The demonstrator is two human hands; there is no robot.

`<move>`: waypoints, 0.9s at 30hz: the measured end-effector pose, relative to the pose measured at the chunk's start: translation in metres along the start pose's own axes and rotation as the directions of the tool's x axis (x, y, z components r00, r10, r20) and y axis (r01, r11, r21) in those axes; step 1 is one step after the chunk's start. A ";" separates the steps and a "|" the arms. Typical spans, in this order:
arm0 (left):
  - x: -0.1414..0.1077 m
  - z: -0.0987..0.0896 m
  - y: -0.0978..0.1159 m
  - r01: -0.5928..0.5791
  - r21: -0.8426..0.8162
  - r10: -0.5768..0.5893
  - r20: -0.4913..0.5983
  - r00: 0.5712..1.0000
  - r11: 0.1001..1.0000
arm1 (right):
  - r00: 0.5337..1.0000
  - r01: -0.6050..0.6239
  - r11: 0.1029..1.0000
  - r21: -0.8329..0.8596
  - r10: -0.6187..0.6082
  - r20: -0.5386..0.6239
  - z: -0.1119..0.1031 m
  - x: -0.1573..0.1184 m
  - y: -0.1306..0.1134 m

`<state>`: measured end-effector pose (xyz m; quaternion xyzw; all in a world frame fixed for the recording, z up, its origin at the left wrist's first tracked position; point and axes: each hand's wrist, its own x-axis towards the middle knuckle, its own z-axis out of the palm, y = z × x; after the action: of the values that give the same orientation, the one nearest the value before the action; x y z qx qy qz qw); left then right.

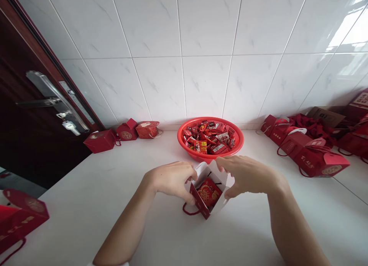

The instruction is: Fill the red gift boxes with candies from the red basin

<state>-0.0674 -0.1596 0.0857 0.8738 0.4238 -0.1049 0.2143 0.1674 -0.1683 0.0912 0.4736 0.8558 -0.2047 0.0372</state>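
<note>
An opened red gift box (203, 211) with white inner flaps stands on the white counter in front of me. Inside it lies a red packet (209, 192) with gold print. My left hand (174, 179) grips the box's left side, fingers at the upper edge and thumb lower down. On the right, my right hand (244, 176) holds the white flaps between thumb and fingers. A dark red cord handle loops out at the box's lower left. Just behind the hands is a red plastic basket (181, 143) of wrapped sweets (220, 137).
Three closed red boxes (99, 140) sit at the back left, near a dark door (17, 116). Another red box (23, 220) is at the left edge. More red boxes (313, 155) are grouped at the right, against the tiled wall (209, 82).
</note>
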 end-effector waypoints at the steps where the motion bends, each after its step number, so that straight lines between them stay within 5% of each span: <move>1: 0.002 0.000 0.000 0.005 -0.040 -0.006 -0.016 1.000 0.999 | 0.998 0.054 0.998 0.034 -0.054 0.017 0.000 0.000 0.000; 6: 0.010 0.002 0.007 0.023 -0.126 -0.030 -0.053 0.998 0.992 | 0.960 0.231 0.963 0.136 -0.249 0.128 0.003 0.008 -0.001; 10: 0.015 0.006 0.012 0.097 -0.144 -0.110 -0.090 0.990 0.985 | 0.966 0.159 0.981 0.111 -0.178 0.189 0.005 0.015 0.002; 17: 0.023 0.010 0.011 0.068 -0.100 -0.075 -0.071 0.995 0.993 | 0.971 0.174 0.979 0.106 -0.189 0.148 0.006 0.023 0.007; 22: 0.024 0.011 0.007 0.079 -0.082 -0.081 -0.023 0.996 0.994 | 0.992 0.031 0.999 0.018 -0.033 0.124 0.005 0.028 0.006; 27: 0.023 0.011 0.004 -0.031 -0.150 0.032 0.003 0.999 0.988 | 0.993 -0.071 0.997 -0.032 0.074 0.093 0.008 0.034 0.006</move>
<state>-0.0496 -0.1506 0.0689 0.8614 0.4161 -0.0718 0.2822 0.1524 -0.1416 0.0730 0.4936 0.8382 -0.2132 0.0916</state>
